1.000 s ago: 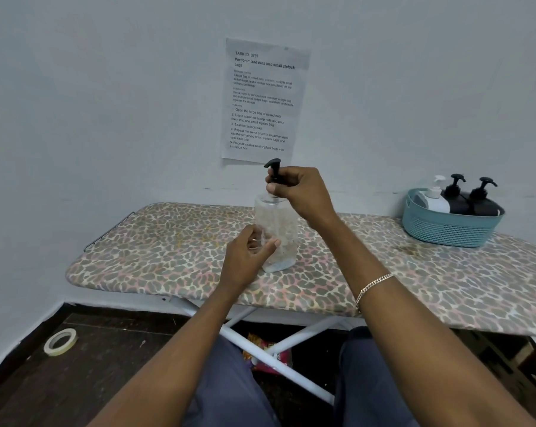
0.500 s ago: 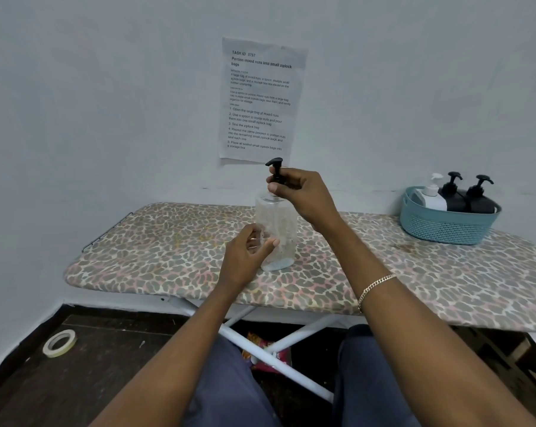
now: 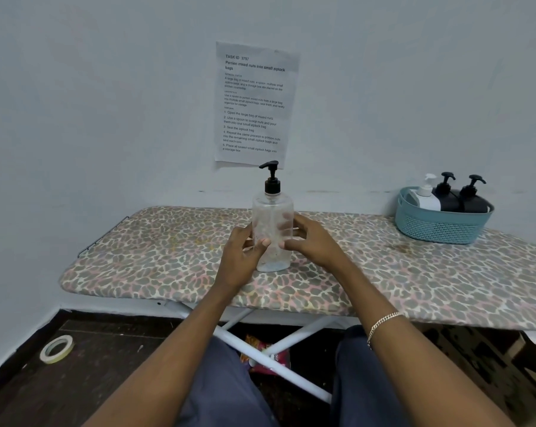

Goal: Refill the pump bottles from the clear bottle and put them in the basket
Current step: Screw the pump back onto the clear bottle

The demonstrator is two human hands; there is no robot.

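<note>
left hand (image 3: 238, 258), right hand (image 3: 313, 241) curled round clear bottle (image 3: 271, 215)

Soft, even, cool light with faint shadows; sharp centre, wide-angle bending toward the edges.

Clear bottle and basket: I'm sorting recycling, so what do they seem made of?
Clear bottle: probably transparent plastic, glossy; fingers show through its wall.
Basket: likely moulded teal plastic, matte, with a perforated lattice wall.

I count one clear bottle (image 3: 271, 223), one basket (image 3: 439, 227), two black pump bottles (image 3: 447, 202), one white pump bottle (image 3: 427, 201), one tape roll (image 3: 47, 356).
</note>
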